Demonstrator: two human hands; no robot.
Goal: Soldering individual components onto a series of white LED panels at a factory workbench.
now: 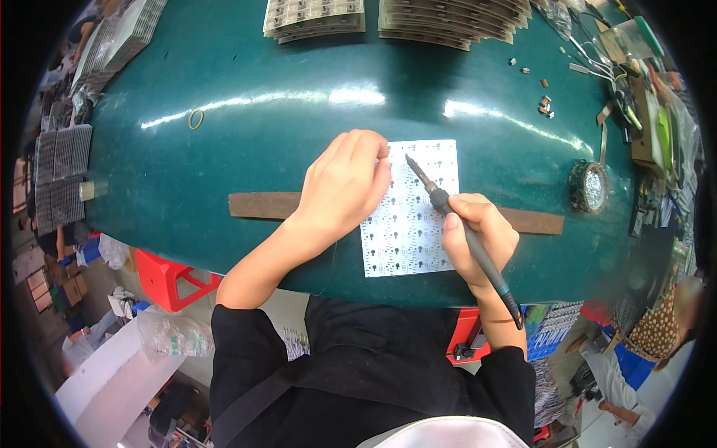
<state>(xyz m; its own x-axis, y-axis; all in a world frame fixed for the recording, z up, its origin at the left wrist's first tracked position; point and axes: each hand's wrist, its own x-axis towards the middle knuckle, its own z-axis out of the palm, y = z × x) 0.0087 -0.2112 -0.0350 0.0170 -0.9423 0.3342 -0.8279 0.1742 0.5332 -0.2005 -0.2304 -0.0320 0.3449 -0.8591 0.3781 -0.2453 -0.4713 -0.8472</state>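
A white board (411, 213) with black marks is laid on the green tabletop (172, 164), its near edge just inside the tabletop's edge. Its left edge is partly hidden by the left hand (342, 179); those fingers are curled in, and whether anything is pinched cannot be told. A soldering iron (484, 260) is gripped by the fingers of the right hand (498, 237), its tip over the board's far part. A brown strip (261, 204) is crossed by the board. Wide room is left toward the stacks (452, 21) at the far side.
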